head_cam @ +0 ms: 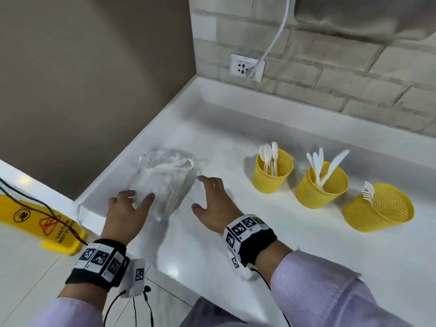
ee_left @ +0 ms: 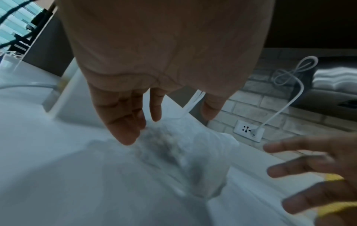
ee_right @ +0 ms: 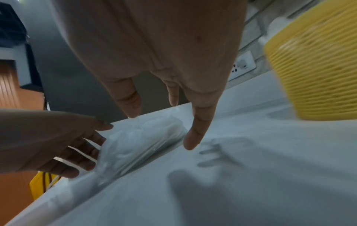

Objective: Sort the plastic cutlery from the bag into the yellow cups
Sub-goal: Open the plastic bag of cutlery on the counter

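A clear plastic bag [head_cam: 165,182] of white cutlery lies on the white counter [head_cam: 236,244]. My left hand [head_cam: 128,206] hovers at the bag's near end with straight fingers, holding nothing; its fingertips [ee_left: 125,137] touch or nearly touch the bag [ee_left: 183,152]. My right hand [head_cam: 212,199] is spread open just right of the bag [ee_right: 139,145], clear of it. Three yellow cups stand to the right: one with spoons [head_cam: 271,172], one with knives [head_cam: 320,185], and a tipped one [head_cam: 379,208] showing forks [head_cam: 368,191].
The counter ends in a corner against a brown wall [head_cam: 94,90] on the left and a brick wall behind. A white socket [head_cam: 246,67] with a cable plugged in sits on the brick wall. A yellow wet-floor sign [head_cam: 40,218] stands on the floor at left.
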Available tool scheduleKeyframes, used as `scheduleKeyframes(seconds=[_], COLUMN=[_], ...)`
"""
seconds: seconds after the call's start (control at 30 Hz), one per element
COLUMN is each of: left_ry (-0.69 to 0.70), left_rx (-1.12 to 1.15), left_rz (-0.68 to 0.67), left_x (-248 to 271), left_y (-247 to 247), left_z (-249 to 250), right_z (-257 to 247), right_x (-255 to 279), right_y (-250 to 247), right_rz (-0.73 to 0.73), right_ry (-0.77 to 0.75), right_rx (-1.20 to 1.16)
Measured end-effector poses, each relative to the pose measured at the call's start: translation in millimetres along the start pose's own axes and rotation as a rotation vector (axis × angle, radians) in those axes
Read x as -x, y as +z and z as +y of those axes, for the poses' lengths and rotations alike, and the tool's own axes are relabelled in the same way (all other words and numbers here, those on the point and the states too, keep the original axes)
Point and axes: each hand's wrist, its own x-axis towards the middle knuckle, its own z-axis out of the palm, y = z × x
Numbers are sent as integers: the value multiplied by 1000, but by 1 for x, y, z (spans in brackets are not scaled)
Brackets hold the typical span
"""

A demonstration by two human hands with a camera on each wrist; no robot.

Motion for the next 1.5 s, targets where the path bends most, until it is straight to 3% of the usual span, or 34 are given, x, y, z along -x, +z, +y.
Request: scheduleKeyframes(seconds=[0.17,0.27,0.47,0.57,1.03,1.5], left_ry=[12,114,154,212,436,597], left_rx=[-84,-199,-279,-287,-294,-169], left_rz=[29,86,-61,-59,-155,-414], left_x=[-22,-30,-39,-31,87,208], left_y=[10,12,17,22,92,142], left_z=[6,14,29,26,31,82], right_z=[-22,-26,-29,-23,63,153], right_x=[-47,-63,-74,-67,49,189], right_y=[3,10,17,14,-18,-57], right_rz=[-23,-12,51,64,214,405], right_ry=[75,77,60,54,66,177], right_rx=[-108,-162,-211,-192,-174,-241])
